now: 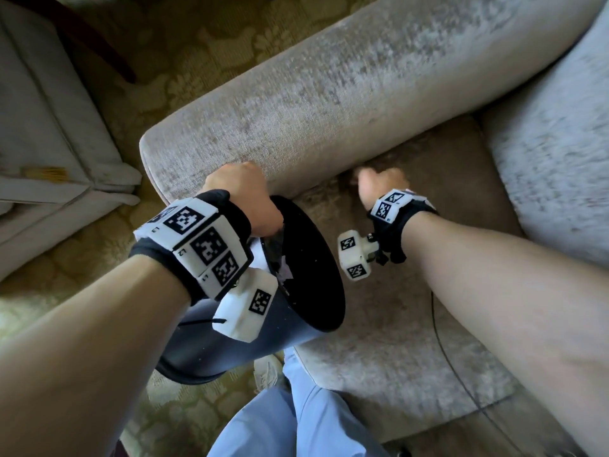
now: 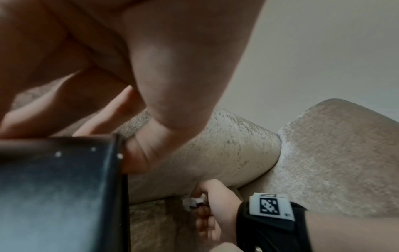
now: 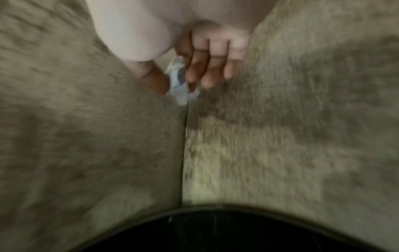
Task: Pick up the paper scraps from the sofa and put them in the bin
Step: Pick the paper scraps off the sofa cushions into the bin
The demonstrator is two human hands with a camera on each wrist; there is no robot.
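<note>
A black bin (image 1: 316,268) is tilted against the beige sofa's seat (image 1: 395,291), its mouth facing right. My left hand (image 1: 244,192) grips its upper rim (image 2: 116,153). Some white paper (image 1: 284,270) shows inside the bin. My right hand (image 1: 375,186) is at the crease where the seat meets the armrest (image 1: 329,94), and it pinches a small white paper scrap (image 3: 179,85) (image 2: 191,202) between thumb and fingers. The head view hides that scrap behind the hand.
The sofa's back cushion (image 1: 553,159) rises at the right. A second pale armchair (image 1: 49,143) stands at the left on patterned carpet (image 1: 197,61). A thin black cable (image 1: 445,351) trails over the seat front. My legs in light blue trousers (image 1: 296,417) are below.
</note>
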